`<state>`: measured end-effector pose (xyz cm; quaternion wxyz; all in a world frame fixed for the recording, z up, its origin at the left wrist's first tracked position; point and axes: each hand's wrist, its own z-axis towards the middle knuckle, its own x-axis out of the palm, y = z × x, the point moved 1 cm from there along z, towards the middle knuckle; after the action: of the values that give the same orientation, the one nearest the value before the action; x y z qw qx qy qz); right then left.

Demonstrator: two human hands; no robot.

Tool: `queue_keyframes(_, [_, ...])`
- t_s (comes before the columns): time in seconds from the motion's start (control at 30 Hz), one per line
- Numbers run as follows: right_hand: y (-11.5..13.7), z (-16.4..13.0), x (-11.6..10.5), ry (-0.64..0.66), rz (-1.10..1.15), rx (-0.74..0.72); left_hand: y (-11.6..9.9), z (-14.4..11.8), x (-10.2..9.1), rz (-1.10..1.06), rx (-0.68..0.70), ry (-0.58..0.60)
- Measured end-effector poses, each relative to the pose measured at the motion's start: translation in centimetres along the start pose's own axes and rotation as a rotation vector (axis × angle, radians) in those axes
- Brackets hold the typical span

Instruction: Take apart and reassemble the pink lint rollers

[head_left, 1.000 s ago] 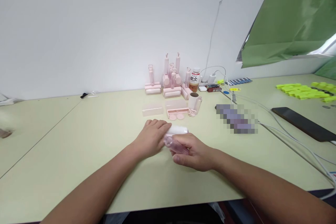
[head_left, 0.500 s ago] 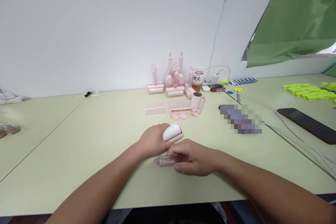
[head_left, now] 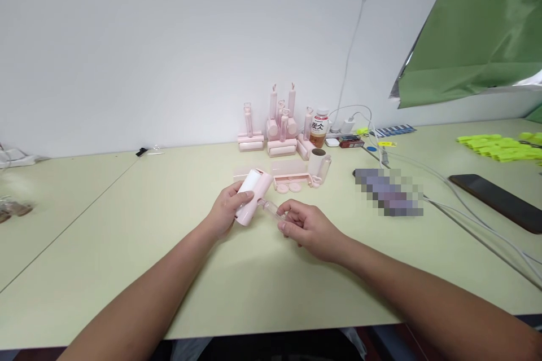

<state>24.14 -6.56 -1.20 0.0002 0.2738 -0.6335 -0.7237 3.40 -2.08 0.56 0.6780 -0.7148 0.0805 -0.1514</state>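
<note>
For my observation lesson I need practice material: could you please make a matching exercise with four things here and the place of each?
1. pink-and-white roller
2. transparent handle
3. white-capped bottle
4. black flat device

A. lying at the picture's right side
B. in the right hand
C. standing near the wall
D. in the left hand

Pairs: 1-D, 2-B, 3-C, 4-A

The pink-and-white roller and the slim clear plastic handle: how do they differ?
The pink-and-white roller is opaque; the slim clear plastic handle is transparent. The roller is thicker than the handle. The roller's far end leans right; the handle's far end leans left. Both are held: roller in the left hand, handle in the right hand.
</note>
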Motion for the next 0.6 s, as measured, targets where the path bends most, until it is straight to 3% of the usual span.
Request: queue_keyframes(0.6, [0.32, -0.04, -0.11, -0.082, -0.143, -0.043, 0.34, 0.24, -0.85, 0.186, 0.075, -0.098])
